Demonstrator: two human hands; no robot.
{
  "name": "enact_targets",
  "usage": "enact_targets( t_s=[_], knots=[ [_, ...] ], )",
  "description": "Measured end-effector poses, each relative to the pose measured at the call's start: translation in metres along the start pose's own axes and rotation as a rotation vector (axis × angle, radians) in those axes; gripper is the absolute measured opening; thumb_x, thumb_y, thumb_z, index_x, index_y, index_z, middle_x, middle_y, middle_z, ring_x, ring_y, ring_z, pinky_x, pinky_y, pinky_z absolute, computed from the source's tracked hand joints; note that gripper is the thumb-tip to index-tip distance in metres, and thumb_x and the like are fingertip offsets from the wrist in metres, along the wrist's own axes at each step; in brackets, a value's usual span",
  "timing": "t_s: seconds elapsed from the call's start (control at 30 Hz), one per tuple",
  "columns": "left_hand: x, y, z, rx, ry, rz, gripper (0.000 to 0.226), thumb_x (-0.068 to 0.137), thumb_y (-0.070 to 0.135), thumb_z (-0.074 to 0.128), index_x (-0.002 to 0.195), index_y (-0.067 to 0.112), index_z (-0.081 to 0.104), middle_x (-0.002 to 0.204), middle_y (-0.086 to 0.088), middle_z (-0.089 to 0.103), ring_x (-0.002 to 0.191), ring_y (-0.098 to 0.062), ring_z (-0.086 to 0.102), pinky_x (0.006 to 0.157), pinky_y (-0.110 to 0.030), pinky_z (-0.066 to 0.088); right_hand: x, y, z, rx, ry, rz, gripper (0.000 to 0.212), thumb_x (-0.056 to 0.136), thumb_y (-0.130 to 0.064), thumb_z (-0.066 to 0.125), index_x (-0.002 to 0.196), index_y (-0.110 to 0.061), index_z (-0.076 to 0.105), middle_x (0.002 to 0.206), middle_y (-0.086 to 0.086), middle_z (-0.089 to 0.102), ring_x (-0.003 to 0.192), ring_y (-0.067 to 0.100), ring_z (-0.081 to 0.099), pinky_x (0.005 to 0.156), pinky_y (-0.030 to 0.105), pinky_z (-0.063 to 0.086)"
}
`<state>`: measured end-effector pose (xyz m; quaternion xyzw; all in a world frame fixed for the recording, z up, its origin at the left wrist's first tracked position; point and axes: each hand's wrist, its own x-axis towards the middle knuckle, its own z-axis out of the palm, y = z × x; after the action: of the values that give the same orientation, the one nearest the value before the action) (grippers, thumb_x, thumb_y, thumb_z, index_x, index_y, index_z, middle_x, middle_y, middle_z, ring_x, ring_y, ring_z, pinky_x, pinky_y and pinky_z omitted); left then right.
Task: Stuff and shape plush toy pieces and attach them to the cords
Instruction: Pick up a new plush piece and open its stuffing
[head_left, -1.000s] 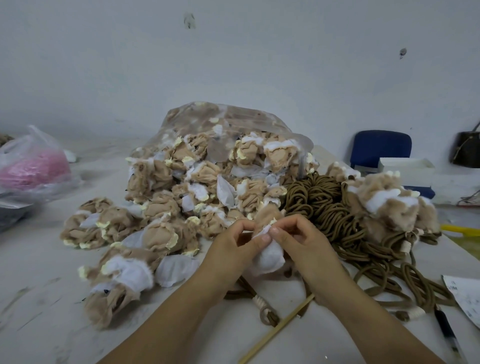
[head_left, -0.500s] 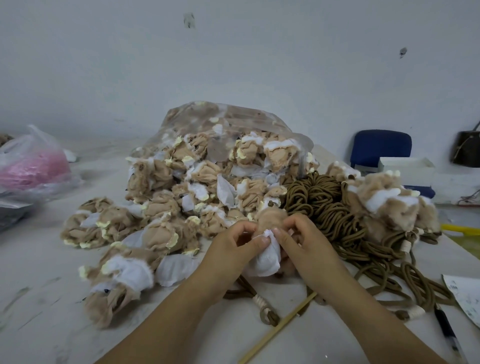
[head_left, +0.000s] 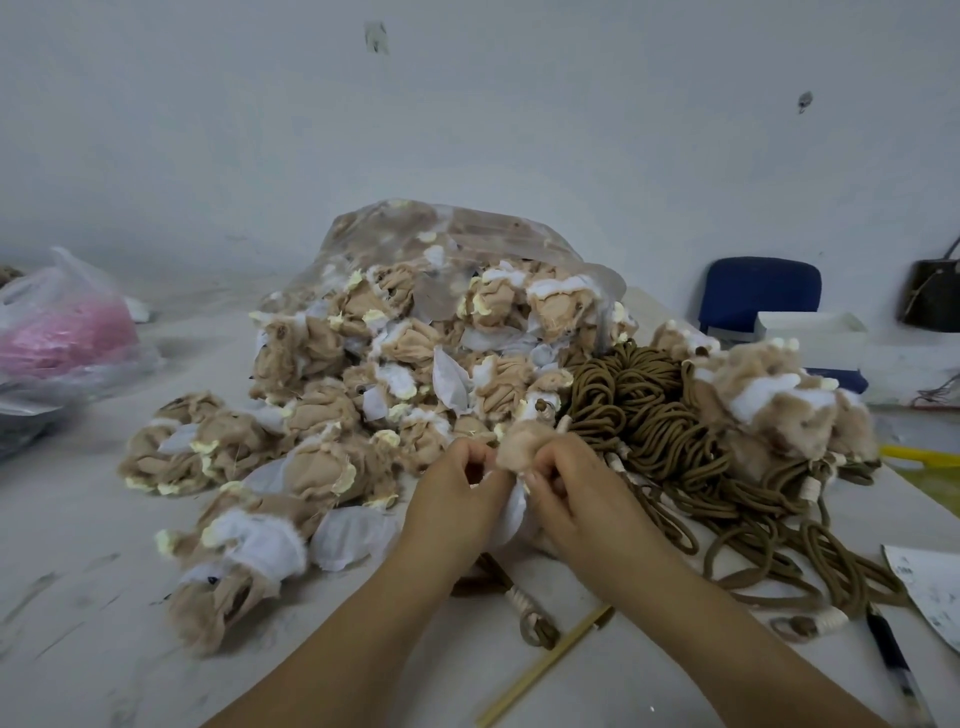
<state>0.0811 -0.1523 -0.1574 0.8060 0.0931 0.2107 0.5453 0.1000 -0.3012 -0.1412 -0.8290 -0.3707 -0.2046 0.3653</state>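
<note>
Both hands work on 1 plush piece (head_left: 524, 448), held low over the table (head_left: 78, 571), just in front of the big heap. The left hand (head_left: 457, 501) pinches the white lower part of it with curled fingers. The right hand (head_left: 579, 501) pinches the same piece from the other side. The tan fluffy top stands out above the fingertips. I judge this to be the shaping step for this piece; if it is already filled, I cannot tell.

On the right, a small cluster of plump finished pieces (head_left: 769, 410) lies on the brown cords (head_left: 639, 415) and seems attached to them. The heap of limp pieces (head_left: 363, 405), which spills out of a clear plastic bag (head_left: 467, 234), is much larger. So I think only a small part of the task is done and most of it is left. 1 cord end (head_left: 525, 608) with a white wrapping lies on the table just under the hands, probably for this piece.

For moving, the bare table surface is at the near left and at the front. A thin wooden stick (head_left: 545, 670) lies diagonally under the right forearm. A pen (head_left: 894, 660) and a sheet of paper (head_left: 935, 587) lie near the right side. The right edge of the table runs close behind the finished cluster, and some cord loops lie near it; a hard pull on the cords could drag them over. A bag with pink content (head_left: 62, 338) sits at the far left, well apart from the work.
</note>
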Motion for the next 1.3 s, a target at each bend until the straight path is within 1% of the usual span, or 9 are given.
enact_targets(
  t_s=[0.23,0.33,0.43,0.57,0.67,0.83,0.97,1.07,1.3],
  knots=[
    [0.0,-0.004,0.002,0.02,0.053,0.026,0.012,0.085,0.017,0.058,0.077,0.022,0.051,0.065,0.009,0.054,0.049,0.006,0.046,0.047,-0.009,0.038,-0.002,-0.007,0.001,0.055,-0.078,0.006,0.017,0.095,-0.021,0.053,0.082,-0.016,0.044,0.072,-0.012,0.038,0.061,0.006,0.04,0.053,0.018,0.032],
    [0.006,-0.005,0.001,-0.051,0.02,-0.036,0.019,0.088,0.025,0.061,0.073,0.021,0.05,0.061,0.012,0.051,0.048,0.004,0.044,0.053,-0.017,0.04,0.0,0.004,-0.005,0.269,-0.11,0.183,0.011,0.09,-0.027,0.061,0.09,-0.028,0.05,0.089,-0.009,0.052,0.075,0.003,0.051,0.064,0.016,0.043],
    [0.008,-0.003,-0.001,-0.107,-0.007,-0.053,0.029,0.089,0.031,0.062,0.068,0.022,0.046,0.052,0.016,0.048,0.048,0.003,0.044,0.052,-0.013,0.038,-0.003,0.015,-0.006,0.316,-0.251,0.324,0.031,0.088,-0.038,0.064,0.111,-0.043,0.044,0.107,-0.018,0.054,0.094,-0.011,0.053,0.071,0.005,0.043],
    [0.005,0.001,-0.002,-0.147,-0.031,-0.039,0.028,0.09,0.028,0.062,0.069,0.02,0.044,0.051,0.015,0.047,0.047,0.003,0.043,0.047,-0.011,0.037,-0.001,0.014,0.003,0.371,-0.271,0.382,0.034,0.088,-0.043,0.062,0.105,-0.067,0.043,0.096,-0.028,0.062,0.09,-0.011,0.058,0.068,0.006,0.045],
    [0.004,0.004,-0.002,-0.148,-0.053,-0.036,0.024,0.089,0.026,0.063,0.071,0.018,0.048,0.057,0.014,0.051,0.053,0.001,0.046,0.053,-0.013,0.04,-0.001,0.012,0.007,0.375,-0.211,0.419,0.015,0.081,-0.052,0.062,0.089,-0.051,0.05,0.076,-0.028,0.061,0.068,-0.01,0.056,0.055,0.007,0.042],
    [-0.004,0.009,-0.002,-0.255,-0.203,-0.023,0.018,0.09,0.037,0.063,0.083,0.021,0.059,0.074,0.009,0.06,0.069,-0.006,0.054,0.062,-0.016,0.043,0.001,0.016,0.009,0.314,-0.083,0.453,0.024,0.079,-0.048,0.055,0.074,-0.028,0.044,0.058,-0.012,0.045,0.049,-0.002,0.039,0.046,0.012,0.035],
    [-0.007,0.01,-0.011,-0.375,-0.461,-0.092,0.049,0.073,0.054,0.073,0.106,0.021,0.062,0.102,-0.004,0.072,0.087,-0.012,0.066,0.075,-0.027,0.049,0.002,0.023,0.001,0.33,-0.058,0.489,0.036,0.083,-0.042,0.059,0.087,-0.008,0.047,0.064,-0.006,0.039,0.051,0.003,0.032,0.045,0.016,0.031],
    [-0.005,0.007,-0.013,-0.445,-0.503,-0.139,0.041,0.077,0.038,0.075,0.106,0.013,0.06,0.099,-0.007,0.071,0.088,-0.016,0.066,0.078,-0.03,0.05,0.0,0.021,-0.001,0.336,-0.072,0.49,0.036,0.081,-0.045,0.061,0.082,-0.012,0.045,0.06,-0.012,0.037,0.05,0.002,0.032,0.045,0.014,0.031],
    [0.0,0.004,-0.013,-0.405,-0.348,-0.233,0.021,0.084,0.023,0.073,0.08,0.015,0.054,0.071,-0.003,0.062,0.061,-0.012,0.058,0.05,-0.023,0.043,0.0,0.012,-0.002,0.236,-0.056,0.378,0.016,0.085,-0.042,0.061,0.085,-0.035,0.047,0.072,-0.013,0.056,0.055,0.0,0.048,0.05,0.012,0.04]
  ],
)
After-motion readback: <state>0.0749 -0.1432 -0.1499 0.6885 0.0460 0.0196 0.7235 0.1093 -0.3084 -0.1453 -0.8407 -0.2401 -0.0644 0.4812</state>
